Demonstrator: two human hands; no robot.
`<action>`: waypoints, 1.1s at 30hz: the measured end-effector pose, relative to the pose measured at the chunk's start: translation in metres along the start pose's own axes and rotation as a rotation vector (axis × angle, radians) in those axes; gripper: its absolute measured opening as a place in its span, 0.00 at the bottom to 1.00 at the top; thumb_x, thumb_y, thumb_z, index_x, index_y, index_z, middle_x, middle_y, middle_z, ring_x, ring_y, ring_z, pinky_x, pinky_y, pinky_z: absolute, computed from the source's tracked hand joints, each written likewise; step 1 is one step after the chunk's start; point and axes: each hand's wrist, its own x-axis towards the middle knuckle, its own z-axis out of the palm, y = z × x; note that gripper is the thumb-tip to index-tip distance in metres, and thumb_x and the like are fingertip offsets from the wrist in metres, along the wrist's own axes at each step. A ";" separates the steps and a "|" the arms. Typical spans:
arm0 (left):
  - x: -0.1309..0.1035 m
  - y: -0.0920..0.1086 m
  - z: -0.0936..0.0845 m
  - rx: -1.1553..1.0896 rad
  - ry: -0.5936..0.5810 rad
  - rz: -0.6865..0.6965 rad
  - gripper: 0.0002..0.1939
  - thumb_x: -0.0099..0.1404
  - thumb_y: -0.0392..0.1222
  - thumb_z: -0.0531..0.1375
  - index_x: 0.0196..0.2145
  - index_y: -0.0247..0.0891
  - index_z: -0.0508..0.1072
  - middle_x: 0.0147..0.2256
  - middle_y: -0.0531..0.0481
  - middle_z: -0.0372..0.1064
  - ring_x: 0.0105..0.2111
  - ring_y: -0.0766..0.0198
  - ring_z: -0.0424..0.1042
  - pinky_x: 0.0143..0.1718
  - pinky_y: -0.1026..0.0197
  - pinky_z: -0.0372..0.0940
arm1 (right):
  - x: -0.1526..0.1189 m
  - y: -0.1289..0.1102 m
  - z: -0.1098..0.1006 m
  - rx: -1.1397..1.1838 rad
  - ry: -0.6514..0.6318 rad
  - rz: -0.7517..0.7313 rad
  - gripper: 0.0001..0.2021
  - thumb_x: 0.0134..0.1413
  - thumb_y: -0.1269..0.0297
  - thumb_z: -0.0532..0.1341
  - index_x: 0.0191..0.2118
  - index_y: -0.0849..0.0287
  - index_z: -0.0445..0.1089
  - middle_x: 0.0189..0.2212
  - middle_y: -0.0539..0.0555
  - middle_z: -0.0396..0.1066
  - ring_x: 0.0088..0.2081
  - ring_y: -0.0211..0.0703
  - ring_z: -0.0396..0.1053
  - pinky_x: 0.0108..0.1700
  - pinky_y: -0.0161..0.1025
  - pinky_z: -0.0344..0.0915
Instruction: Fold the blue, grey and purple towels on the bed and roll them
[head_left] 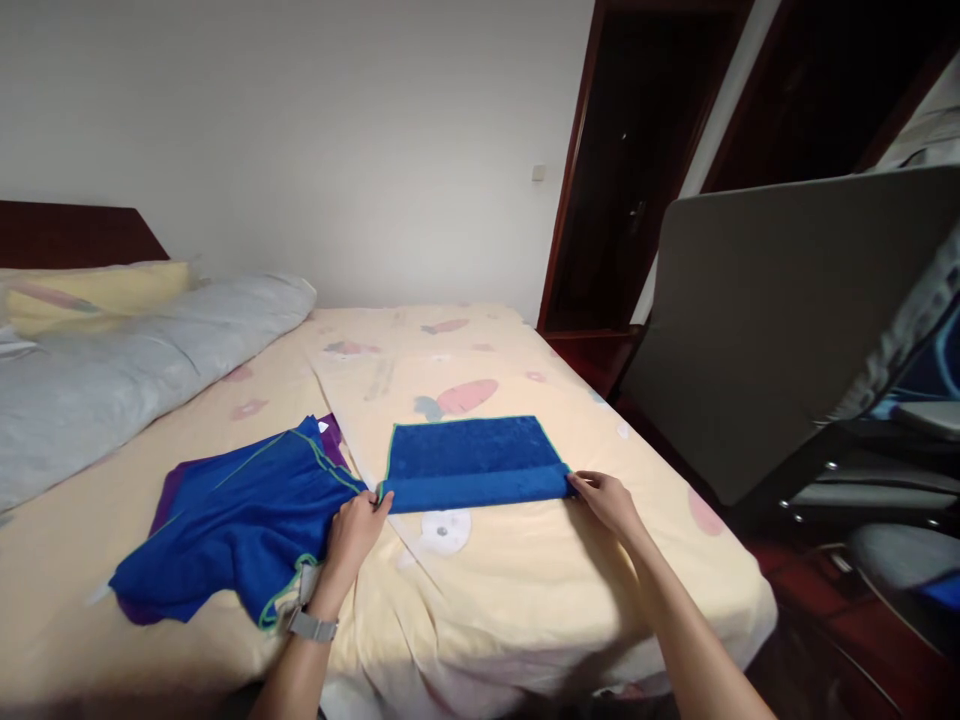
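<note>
A blue cloth [472,447] with green edging lies on the bed, its near edge folded over in a flat strip. My left hand [360,525] pinches the left end of that strip. At the strip's right end, my right hand [604,498] holds the corner between thumb and fingers. To the left lies a loose, rumpled pile of blue cloths [247,510] with green edging, and a purple cloth [332,440] shows from under it. My left wrist, with a metal-banded watch, is beside the pile's right side.
The bed [480,610] has a yellow patterned sheet. A grey rolled quilt [165,350] and a yellow pillow [105,290] lie at the left. A large grey panel [780,320] stands right of the bed, near a dark door [637,170].
</note>
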 end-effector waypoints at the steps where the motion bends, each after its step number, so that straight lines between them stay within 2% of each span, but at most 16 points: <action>1: 0.000 0.001 0.001 0.007 0.001 -0.003 0.19 0.66 0.56 0.53 0.31 0.39 0.73 0.31 0.40 0.79 0.37 0.49 0.78 0.30 0.61 0.59 | 0.000 -0.001 0.000 0.001 0.000 0.007 0.20 0.55 0.50 0.59 0.42 0.60 0.78 0.38 0.60 0.79 0.41 0.54 0.76 0.40 0.40 0.68; 5: 0.001 0.004 0.002 -0.016 0.012 0.002 0.14 0.65 0.54 0.55 0.30 0.41 0.69 0.30 0.45 0.78 0.36 0.53 0.78 0.30 0.63 0.58 | -0.002 -0.005 0.002 0.025 -0.028 0.012 0.18 0.54 0.49 0.59 0.36 0.59 0.79 0.31 0.58 0.79 0.37 0.52 0.76 0.35 0.38 0.65; 9: 0.003 0.002 0.001 -0.090 0.042 -0.014 0.13 0.64 0.54 0.57 0.29 0.43 0.66 0.29 0.51 0.77 0.35 0.58 0.78 0.29 0.65 0.59 | 0.000 -0.006 0.008 0.081 -0.041 0.008 0.18 0.52 0.47 0.61 0.28 0.59 0.74 0.24 0.55 0.76 0.30 0.49 0.74 0.29 0.37 0.62; 13: 0.007 -0.002 0.001 -0.184 0.054 -0.026 0.12 0.63 0.53 0.58 0.28 0.43 0.66 0.30 0.51 0.78 0.34 0.62 0.79 0.31 0.67 0.62 | 0.004 -0.003 0.015 0.202 -0.023 0.009 0.14 0.53 0.51 0.61 0.36 0.58 0.69 0.31 0.56 0.78 0.31 0.47 0.75 0.30 0.36 0.68; 17: 0.007 -0.004 0.003 -0.243 0.038 -0.027 0.12 0.63 0.53 0.58 0.31 0.43 0.67 0.27 0.51 0.79 0.31 0.60 0.79 0.29 0.66 0.63 | 0.006 0.001 0.018 0.320 -0.006 -0.027 0.18 0.54 0.53 0.60 0.47 0.57 0.64 0.35 0.56 0.77 0.31 0.46 0.76 0.32 0.38 0.72; 19: 0.007 -0.005 0.003 -0.263 0.034 -0.018 0.11 0.63 0.52 0.58 0.33 0.43 0.67 0.25 0.51 0.79 0.31 0.59 0.80 0.28 0.66 0.64 | 0.006 0.001 0.017 0.377 0.002 -0.060 0.20 0.53 0.52 0.61 0.49 0.56 0.63 0.35 0.56 0.76 0.30 0.45 0.75 0.31 0.39 0.72; 22: 0.005 -0.004 0.000 -0.283 0.052 -0.005 0.10 0.63 0.52 0.57 0.34 0.43 0.67 0.28 0.50 0.79 0.32 0.59 0.80 0.29 0.65 0.65 | 0.002 -0.002 0.012 0.432 0.022 -0.102 0.21 0.51 0.50 0.61 0.48 0.55 0.64 0.37 0.56 0.74 0.33 0.47 0.75 0.30 0.37 0.71; 25: -0.002 -0.002 -0.008 -0.295 0.070 0.019 0.10 0.62 0.51 0.58 0.34 0.43 0.66 0.30 0.50 0.79 0.33 0.59 0.80 0.32 0.65 0.65 | -0.005 -0.007 0.002 0.409 0.069 -0.134 0.21 0.48 0.51 0.61 0.48 0.55 0.66 0.41 0.56 0.71 0.32 0.44 0.73 0.29 0.36 0.69; 28: -0.015 0.003 -0.020 -0.314 0.026 0.046 0.09 0.62 0.50 0.58 0.35 0.44 0.66 0.26 0.54 0.76 0.30 0.61 0.78 0.30 0.66 0.64 | -0.013 -0.005 -0.009 0.328 0.092 -0.157 0.20 0.47 0.54 0.59 0.46 0.56 0.69 0.45 0.57 0.69 0.29 0.41 0.70 0.30 0.37 0.68; 31: -0.030 0.007 -0.030 -0.294 -0.070 0.082 0.08 0.61 0.47 0.57 0.37 0.44 0.66 0.20 0.60 0.69 0.23 0.64 0.73 0.27 0.67 0.59 | -0.021 0.006 -0.017 0.197 0.066 -0.170 0.15 0.47 0.58 0.57 0.39 0.57 0.72 0.44 0.56 0.71 0.31 0.43 0.70 0.36 0.41 0.69; 33: -0.038 0.007 -0.031 -0.258 -0.125 0.117 0.07 0.61 0.45 0.57 0.38 0.43 0.68 0.19 0.60 0.64 0.22 0.65 0.68 0.26 0.66 0.57 | -0.026 0.015 -0.019 0.064 0.001 -0.179 0.11 0.46 0.63 0.57 0.35 0.57 0.74 0.42 0.56 0.73 0.34 0.45 0.71 0.42 0.42 0.68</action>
